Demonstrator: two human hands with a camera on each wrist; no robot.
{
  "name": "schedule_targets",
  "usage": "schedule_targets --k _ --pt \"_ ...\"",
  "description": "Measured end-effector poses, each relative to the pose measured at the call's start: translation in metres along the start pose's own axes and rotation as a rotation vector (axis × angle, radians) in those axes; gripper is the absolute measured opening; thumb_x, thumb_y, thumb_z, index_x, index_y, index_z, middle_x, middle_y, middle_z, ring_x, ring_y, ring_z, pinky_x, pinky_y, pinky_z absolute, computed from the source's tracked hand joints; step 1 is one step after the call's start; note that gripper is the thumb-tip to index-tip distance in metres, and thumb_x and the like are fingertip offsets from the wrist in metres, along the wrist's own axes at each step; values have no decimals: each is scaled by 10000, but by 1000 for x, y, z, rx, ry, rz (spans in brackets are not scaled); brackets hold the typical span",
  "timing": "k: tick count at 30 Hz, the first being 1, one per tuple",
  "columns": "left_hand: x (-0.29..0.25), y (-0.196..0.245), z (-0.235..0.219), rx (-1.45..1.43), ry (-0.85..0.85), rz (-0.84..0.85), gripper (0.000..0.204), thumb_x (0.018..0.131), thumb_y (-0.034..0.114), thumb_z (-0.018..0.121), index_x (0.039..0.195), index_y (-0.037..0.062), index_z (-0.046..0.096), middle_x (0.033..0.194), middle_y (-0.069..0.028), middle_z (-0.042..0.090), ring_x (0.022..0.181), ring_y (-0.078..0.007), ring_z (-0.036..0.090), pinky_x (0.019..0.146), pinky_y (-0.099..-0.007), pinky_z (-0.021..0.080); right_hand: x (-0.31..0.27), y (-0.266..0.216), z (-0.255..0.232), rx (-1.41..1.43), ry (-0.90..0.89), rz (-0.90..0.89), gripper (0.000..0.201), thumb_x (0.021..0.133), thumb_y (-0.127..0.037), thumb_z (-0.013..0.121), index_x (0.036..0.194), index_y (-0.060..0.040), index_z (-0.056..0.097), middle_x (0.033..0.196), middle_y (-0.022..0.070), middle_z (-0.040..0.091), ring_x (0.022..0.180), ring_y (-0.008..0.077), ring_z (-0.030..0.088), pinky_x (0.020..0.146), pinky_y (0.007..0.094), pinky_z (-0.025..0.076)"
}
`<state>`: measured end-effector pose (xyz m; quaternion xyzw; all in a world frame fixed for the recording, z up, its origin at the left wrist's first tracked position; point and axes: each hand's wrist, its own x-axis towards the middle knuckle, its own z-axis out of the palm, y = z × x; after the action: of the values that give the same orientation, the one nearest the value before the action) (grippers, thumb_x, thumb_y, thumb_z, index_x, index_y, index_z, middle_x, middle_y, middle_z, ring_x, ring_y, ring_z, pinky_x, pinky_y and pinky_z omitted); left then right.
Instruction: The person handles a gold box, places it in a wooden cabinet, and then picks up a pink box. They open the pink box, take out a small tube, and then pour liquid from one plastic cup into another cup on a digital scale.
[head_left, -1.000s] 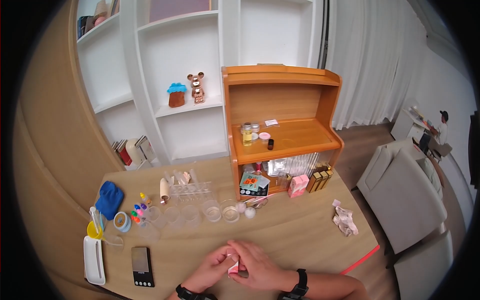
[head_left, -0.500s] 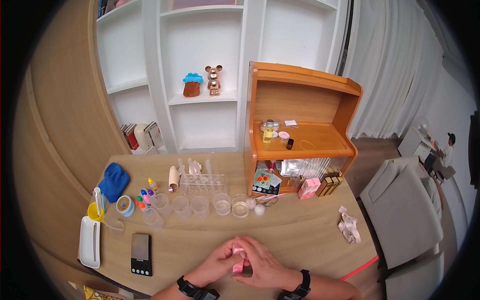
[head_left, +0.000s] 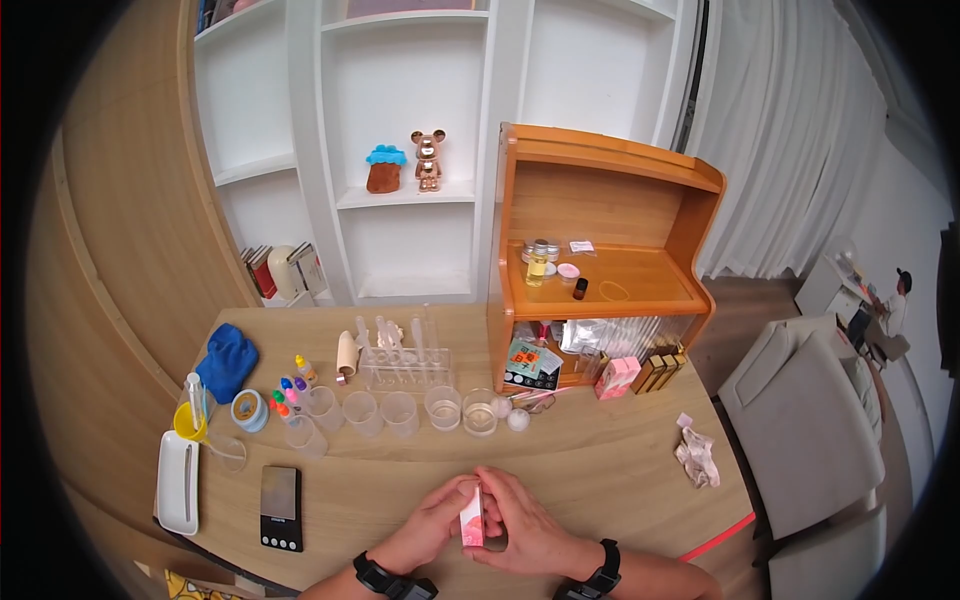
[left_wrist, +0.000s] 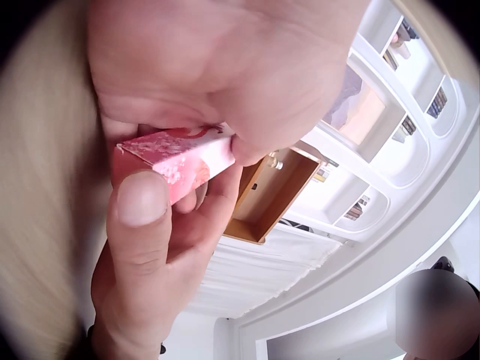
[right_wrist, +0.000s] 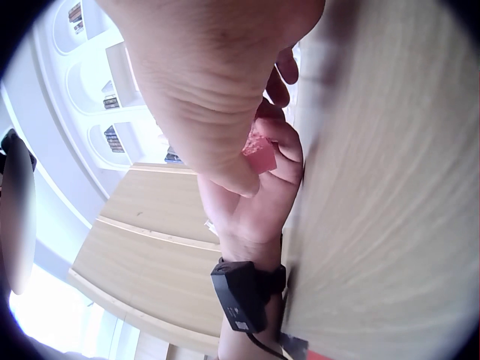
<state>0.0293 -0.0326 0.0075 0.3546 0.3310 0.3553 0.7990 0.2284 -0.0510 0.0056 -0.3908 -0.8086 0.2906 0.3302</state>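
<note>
Near the front edge of the table, both hands hold a small pink-and-white cardboard box. My left hand grips it from the left, partly covering its upper end. From the other side my right hand holds it, and the right thumb presses near the pink lower end. A floral print and a closed-looking pink end of the box show in the left wrist view. Only a pink corner of the box shows between the hands in the right wrist view.
A black digital scale and a white tray lie to the left. Several clear cups and a test tube rack stand behind. A wooden cabinet holds bottles and boxes, including a pink box. Crumpled fabric lies right.
The head view has shifted. Both hands stay on the small box, which is turned so more of its white-and-pink side faces up; the fingers cover less of it.
</note>
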Motion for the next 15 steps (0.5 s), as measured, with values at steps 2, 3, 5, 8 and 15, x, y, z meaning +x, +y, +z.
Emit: schedule_targets --k 2,3,5,8,15 --pt "8 -10 -16 -63 -73 22 436 1196 417 402 1306 52 613 1091 -75 697 920 -192 682 841 -362 588 0 0 0 8 -10 -4 1147 822 -298 937 1674 12 234 1603 298 410 1474 472 462 1216 527 420" --pt "10 -12 -20 -125 -146 43 503 1189 479 377 1265 48 625 1040 -92 693 927 -236 692 824 -393 593 1 0 0 19 -16 -7 1149 817 -297 941 1671 12 237 1602 297 408 1474 471 462 1214 523 421" --pt "10 -12 -20 -155 -141 27 512 1181 495 375 1230 48 621 1010 -86 679 903 -238 681 809 -396 585 2 0 0 30 -24 -11 1152 812 -296 945 1668 13 241 1601 296 407 1474 469 461 1212 520 423" --pt "9 -12 -20 -202 -140 -6 507 1168 495 387 1198 45 617 982 -83 667 885 -241 671 793 -393 574 2 -1 -1 29 -15 -2 1129 808 -285 946 1656 14 264 1592 295 415 1472 465 462 1209 518 424" --pt "14 -18 -27 -162 -193 -11 415 1151 411 444 1229 42 617 1033 -104 702 897 -252 698 830 -393 592 1 2 1 19 2 -19 1048 794 -250 939 1606 13 332 1591 268 430 1457 445 483 1198 508 433"
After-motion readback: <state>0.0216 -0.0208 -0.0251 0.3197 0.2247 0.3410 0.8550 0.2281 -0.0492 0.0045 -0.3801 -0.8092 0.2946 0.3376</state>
